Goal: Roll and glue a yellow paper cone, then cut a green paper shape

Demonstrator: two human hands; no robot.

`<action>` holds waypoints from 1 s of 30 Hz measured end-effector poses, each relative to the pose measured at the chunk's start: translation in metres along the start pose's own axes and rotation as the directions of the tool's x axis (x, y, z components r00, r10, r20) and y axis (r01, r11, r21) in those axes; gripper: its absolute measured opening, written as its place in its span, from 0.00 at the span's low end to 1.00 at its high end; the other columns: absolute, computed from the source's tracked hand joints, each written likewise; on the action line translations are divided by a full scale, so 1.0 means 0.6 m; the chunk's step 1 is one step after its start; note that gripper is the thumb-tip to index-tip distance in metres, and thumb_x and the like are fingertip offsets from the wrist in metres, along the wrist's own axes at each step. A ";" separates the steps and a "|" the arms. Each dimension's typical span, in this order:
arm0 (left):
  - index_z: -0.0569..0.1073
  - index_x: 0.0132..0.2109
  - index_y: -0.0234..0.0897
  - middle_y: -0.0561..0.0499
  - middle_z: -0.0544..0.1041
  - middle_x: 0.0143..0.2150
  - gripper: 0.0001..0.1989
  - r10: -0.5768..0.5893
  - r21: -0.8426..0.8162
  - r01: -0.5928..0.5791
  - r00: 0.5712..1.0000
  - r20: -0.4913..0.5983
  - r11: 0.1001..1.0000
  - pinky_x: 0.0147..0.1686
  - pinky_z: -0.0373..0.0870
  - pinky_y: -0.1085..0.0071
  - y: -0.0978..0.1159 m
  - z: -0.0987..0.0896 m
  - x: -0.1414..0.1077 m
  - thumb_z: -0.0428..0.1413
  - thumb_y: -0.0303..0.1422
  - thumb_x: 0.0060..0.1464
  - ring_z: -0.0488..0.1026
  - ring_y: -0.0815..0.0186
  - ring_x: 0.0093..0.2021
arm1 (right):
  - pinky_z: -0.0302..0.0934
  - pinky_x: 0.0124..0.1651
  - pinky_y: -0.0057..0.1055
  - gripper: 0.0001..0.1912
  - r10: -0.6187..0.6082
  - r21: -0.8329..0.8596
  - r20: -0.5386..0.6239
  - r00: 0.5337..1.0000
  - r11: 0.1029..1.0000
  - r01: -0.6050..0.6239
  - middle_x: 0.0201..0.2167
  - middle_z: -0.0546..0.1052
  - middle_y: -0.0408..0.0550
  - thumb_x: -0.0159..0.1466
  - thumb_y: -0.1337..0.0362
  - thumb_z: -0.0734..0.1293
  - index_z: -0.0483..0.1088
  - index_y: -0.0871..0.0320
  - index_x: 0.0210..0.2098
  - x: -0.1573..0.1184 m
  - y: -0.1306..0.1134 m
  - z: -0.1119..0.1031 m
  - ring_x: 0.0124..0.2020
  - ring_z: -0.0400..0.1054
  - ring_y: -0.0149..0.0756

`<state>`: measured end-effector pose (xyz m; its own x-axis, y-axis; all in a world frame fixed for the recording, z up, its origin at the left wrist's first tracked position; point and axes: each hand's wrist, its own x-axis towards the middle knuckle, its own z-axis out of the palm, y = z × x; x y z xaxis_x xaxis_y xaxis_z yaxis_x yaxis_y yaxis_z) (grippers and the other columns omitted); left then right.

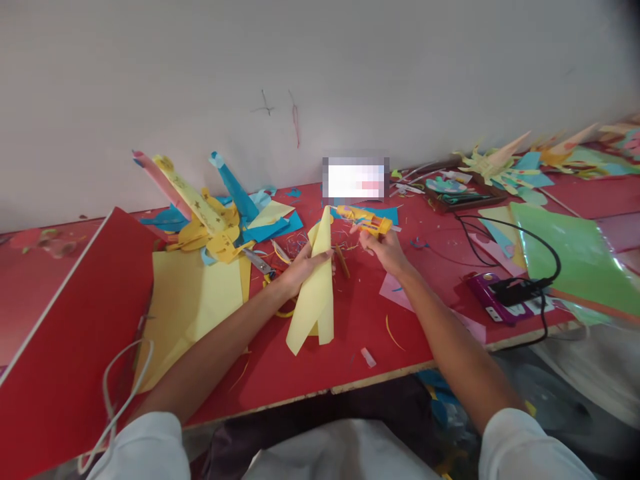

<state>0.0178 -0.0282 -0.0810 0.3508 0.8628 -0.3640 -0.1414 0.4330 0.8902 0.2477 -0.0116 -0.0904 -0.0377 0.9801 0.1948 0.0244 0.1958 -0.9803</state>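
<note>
A pale yellow paper cone (315,287) stands upright in the middle, its narrow tip up and its lower edges loose and flared. My left hand (305,267) is closed around its side. My right hand (377,243) grips a yellow glue gun (365,219), whose nozzle points left at the cone's upper tip; whether they touch is too small to tell. Scissors (259,262) lie open-bladed beside my left hand, and a brown stick (342,261) lies just right of the cone.
Paper cones and cut shapes (210,223) stand at the back left above yellow sheets (200,300). A red board (75,347) leans at the left. On the right are a purple box (505,300) with black cables, green sheets (575,257) and a tray (463,193).
</note>
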 end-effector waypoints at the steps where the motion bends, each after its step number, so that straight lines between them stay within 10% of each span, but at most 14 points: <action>1: 0.67 0.49 0.41 0.53 0.78 0.30 0.29 -0.001 0.006 0.001 1.000 -0.002 1.000 0.26 0.75 0.69 0.002 0.002 -0.001 0.72 0.45 0.48 0.77 0.64 0.26 | 0.51 0.26 0.31 0.31 -0.015 -0.020 0.043 0.999 1.000 0.016 0.23 0.66 0.39 0.61 0.33 0.73 0.79 0.56 0.40 -0.002 0.000 -0.002 0.23 0.53 0.29; 18: 0.68 0.54 0.38 0.52 0.79 0.30 0.34 0.036 0.011 -0.036 0.999 -0.019 0.999 0.28 0.74 0.69 -0.008 0.004 0.005 0.74 0.44 0.46 0.77 0.64 0.26 | 0.55 0.32 0.30 0.33 -0.039 -0.350 0.284 0.958 0.926 0.141 0.29 0.74 0.45 0.65 0.34 0.68 0.78 0.60 0.42 0.005 0.014 0.002 0.29 0.61 0.34; 30: 0.69 0.53 0.39 0.52 0.80 0.31 0.33 0.040 0.022 -0.039 0.999 -0.019 0.999 0.27 0.74 0.70 -0.011 0.000 0.007 0.74 0.44 0.46 0.77 0.65 0.26 | 0.63 0.37 0.32 0.34 -0.069 -0.355 0.249 0.966 0.922 0.157 0.34 0.80 0.50 0.64 0.32 0.68 0.79 0.59 0.42 0.009 0.018 0.003 0.34 0.70 0.39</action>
<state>0.0204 -0.0274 -0.0881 0.3268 0.8843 -0.3335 -0.1349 0.3929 0.9096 0.2458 -0.0041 -0.1000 -0.2867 0.9254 0.2479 0.3707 0.3458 -0.8620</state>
